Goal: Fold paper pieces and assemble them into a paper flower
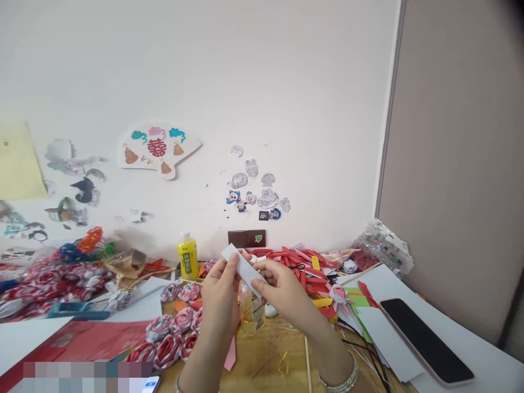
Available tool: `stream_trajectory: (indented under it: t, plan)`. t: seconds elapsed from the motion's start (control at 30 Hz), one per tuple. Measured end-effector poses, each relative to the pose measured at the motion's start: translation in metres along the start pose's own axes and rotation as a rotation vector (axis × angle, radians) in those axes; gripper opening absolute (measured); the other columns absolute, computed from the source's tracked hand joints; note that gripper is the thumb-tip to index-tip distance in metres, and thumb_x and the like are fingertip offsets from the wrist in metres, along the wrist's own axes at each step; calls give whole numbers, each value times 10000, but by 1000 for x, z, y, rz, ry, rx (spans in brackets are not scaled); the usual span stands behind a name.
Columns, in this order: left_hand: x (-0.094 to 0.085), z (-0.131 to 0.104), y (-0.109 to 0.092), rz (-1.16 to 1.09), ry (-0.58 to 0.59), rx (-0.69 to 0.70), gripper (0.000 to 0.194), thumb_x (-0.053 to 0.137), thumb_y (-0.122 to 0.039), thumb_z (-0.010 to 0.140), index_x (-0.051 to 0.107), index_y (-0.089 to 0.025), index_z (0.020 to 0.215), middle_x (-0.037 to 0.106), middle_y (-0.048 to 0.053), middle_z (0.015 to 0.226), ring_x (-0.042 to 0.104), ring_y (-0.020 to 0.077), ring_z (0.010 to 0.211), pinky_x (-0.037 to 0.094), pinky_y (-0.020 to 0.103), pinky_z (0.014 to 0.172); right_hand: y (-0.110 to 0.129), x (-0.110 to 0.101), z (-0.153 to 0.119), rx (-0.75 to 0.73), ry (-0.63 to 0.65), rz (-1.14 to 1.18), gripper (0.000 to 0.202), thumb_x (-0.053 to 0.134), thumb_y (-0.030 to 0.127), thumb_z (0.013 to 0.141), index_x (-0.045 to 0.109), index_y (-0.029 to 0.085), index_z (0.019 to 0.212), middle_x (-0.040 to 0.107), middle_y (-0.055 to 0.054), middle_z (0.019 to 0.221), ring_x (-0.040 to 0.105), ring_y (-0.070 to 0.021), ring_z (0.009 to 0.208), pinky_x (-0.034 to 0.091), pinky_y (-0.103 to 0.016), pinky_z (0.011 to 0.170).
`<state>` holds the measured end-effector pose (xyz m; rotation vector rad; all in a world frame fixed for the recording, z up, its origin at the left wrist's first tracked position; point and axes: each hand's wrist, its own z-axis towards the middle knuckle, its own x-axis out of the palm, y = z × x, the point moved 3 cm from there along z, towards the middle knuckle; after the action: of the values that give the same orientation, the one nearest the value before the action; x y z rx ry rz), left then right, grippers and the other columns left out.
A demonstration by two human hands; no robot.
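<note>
A narrow folded strip of white paper point(245, 270) is held up at the centre, slanting down to the right. My left hand point(222, 286) pinches its upper left end between thumb and fingers. Its lower right part is gripped by my right hand point(278, 286), the thumb on top. Behind and below the hands stands a clear bottle point(248, 314) with a label and some amber liquid, partly hidden by them. Red and white paper roses point(182, 320) lie beside my left forearm.
A yellow-labelled bottle point(188, 256) stands near the wall. Folded red strips point(286, 261) are heaped behind the hands. On the right, a black phone point(426, 338) lies by white paper slips point(388, 341) and dark cables. A thin stick point(308, 363) is in front.
</note>
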<state>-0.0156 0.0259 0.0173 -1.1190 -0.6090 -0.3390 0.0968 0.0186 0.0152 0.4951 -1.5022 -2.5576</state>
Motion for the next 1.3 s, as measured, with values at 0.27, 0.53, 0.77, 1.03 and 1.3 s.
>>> stream_trajectory:
  t: [0.27,0.53,0.77,1.03,1.3]
  plan:
    - [0,0,-1,7,-17,8,236,719,-319,596,652,-136,728,653,-3,613,587,114,592,440,200,541,4,-1,-1,6,4,1,200,475,160,771,568,216,938,553,25,733,497,-93,612,370,-191,528]
    - [3,-2,-3,33,-7,12,215,712,-307,608,654,-142,732,673,3,639,600,127,619,458,209,561,5,-1,-1,-24,-6,-2,153,480,248,808,573,184,911,529,19,685,479,-96,596,365,-192,521]
    - [2,-4,-3,65,34,-1,206,694,-313,634,657,-149,752,678,15,658,608,146,632,466,234,579,2,0,-1,16,-15,82,157,505,303,798,555,164,848,522,18,631,490,-99,549,375,-195,492]
    - [2,-3,1,189,103,-11,231,667,-324,668,657,-146,815,692,50,728,620,171,682,462,243,595,2,-3,0,-9,-43,109,147,518,315,794,542,170,807,517,23,619,483,-97,534,371,-200,488]
    - [4,-4,-12,436,192,57,232,661,-336,667,676,-173,831,680,23,699,588,163,673,444,242,622,11,-19,-3,-147,-164,-149,191,457,304,835,586,166,803,607,-20,755,549,-130,678,414,-226,600]
